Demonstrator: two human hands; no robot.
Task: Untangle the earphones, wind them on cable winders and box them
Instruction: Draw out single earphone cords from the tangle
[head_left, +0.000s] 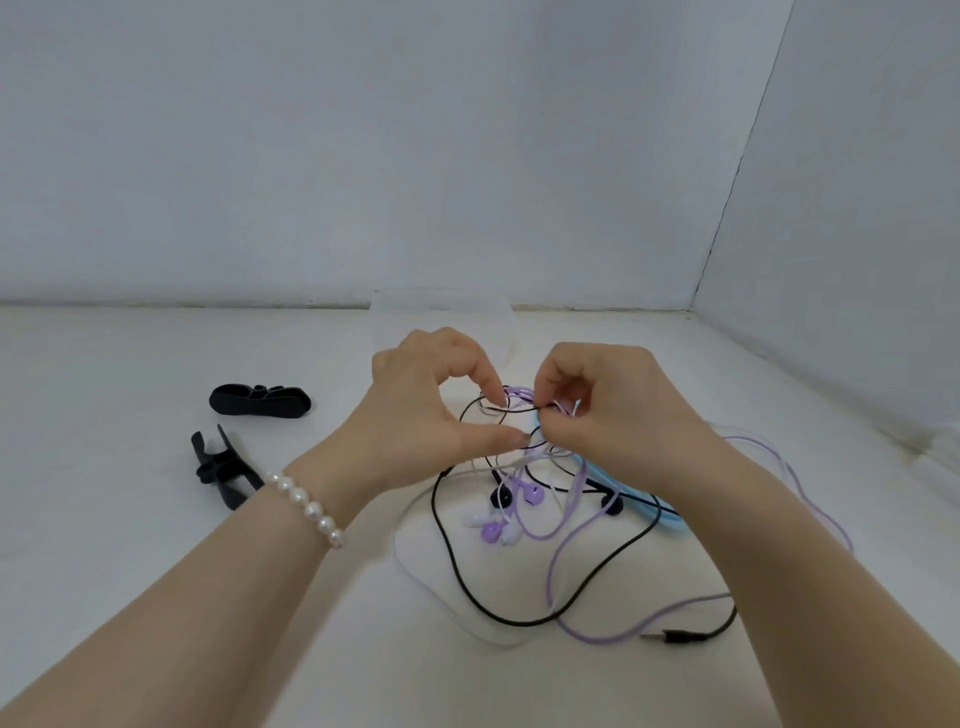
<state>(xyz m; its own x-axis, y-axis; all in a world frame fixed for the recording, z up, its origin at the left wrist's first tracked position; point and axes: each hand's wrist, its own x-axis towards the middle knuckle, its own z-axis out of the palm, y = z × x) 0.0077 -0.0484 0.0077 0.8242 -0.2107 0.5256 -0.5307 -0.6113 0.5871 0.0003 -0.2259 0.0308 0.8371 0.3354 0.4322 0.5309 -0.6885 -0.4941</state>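
Note:
A tangle of earphones lies on the white table: a black cable, a purple cable and a white cable, with purple and white earbuds in the middle. My left hand pinches the knot between thumb and forefinger. From the right, my right hand pinches the black cable at the same knot. Two black cable winders lie to the left. A light blue winder sits partly hidden under my right wrist. A black jack plug lies at the front right.
A clear plastic box stands behind my hands near the back wall, hard to make out. White walls close off the back and the right side. A pearl bracelet is on my left wrist.

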